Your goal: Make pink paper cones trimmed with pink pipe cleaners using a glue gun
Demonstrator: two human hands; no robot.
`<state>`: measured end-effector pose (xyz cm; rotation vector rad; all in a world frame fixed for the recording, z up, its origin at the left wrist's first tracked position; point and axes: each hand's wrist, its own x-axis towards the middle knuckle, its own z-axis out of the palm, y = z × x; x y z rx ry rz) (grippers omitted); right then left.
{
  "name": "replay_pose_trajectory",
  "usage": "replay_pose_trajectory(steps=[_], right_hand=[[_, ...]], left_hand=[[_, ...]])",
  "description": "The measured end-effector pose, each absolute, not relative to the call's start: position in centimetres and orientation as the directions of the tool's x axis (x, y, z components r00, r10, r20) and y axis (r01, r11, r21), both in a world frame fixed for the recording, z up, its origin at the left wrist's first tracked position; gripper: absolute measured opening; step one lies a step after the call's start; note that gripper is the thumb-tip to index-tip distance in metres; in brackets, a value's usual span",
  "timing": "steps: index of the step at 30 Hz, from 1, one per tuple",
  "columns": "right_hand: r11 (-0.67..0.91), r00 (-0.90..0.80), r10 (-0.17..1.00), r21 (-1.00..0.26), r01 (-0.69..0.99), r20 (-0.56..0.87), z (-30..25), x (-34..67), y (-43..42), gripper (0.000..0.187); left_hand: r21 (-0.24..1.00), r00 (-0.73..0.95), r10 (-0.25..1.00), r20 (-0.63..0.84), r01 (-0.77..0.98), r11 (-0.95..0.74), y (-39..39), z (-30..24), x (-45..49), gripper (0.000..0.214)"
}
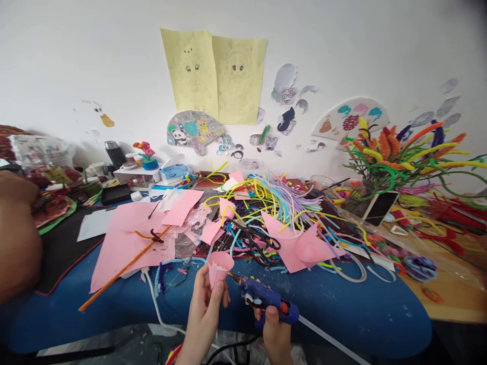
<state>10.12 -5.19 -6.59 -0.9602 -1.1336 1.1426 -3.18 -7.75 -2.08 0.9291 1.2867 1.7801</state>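
Observation:
Between its thumb and fingers, my left hand (205, 304) holds a small pink paper cone (219, 263), its wide mouth facing up. My right hand (274, 327) grips a blue hot glue gun (262, 295). The gun's nozzle points left, close to the cone's right side; whether it touches, I cannot tell. A long white glue stick (327, 337) runs out of the gun's back. Just beyond the hands lie black scissors (258, 241) among pipe cleaner scraps.
Pink paper sheets (117, 233) cover the left of the blue table (350, 299). An orange pipe cleaner stem (122, 271) lies across them. Pipe cleaners (281, 197) pile up in the middle. A phone (380, 208) leans at right. Another person's arm (17, 238) shows at far left.

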Motion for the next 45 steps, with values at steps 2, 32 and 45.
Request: replay_pose_trajectory(steps=[2, 32, 45], right_hand=[[0.188, 0.022, 0.982, -0.966, -0.178, 0.187, -6.3, 10.1, -5.2, 0.061], [0.386, 0.034, 0.923, -0.919, -0.084, 0.384, -7.1, 10.3, -4.5, 0.061], [0.391, 0.078, 0.919, -0.918, -0.07, 0.386, -7.0, 10.1, -4.7, 0.059]], left_hand=[[0.962, -0.464, 0.876, 0.131, -0.153, -0.225, -7.8, -2.1, -3.1, 0.037], [0.958, -0.447, 0.886, 0.12, -0.184, -0.222, -7.7, -2.3, -3.1, 0.033], [0.943, -0.399, 0.905, 0.146, -0.22, -0.249, -7.9, -1.8, -3.0, 0.027]])
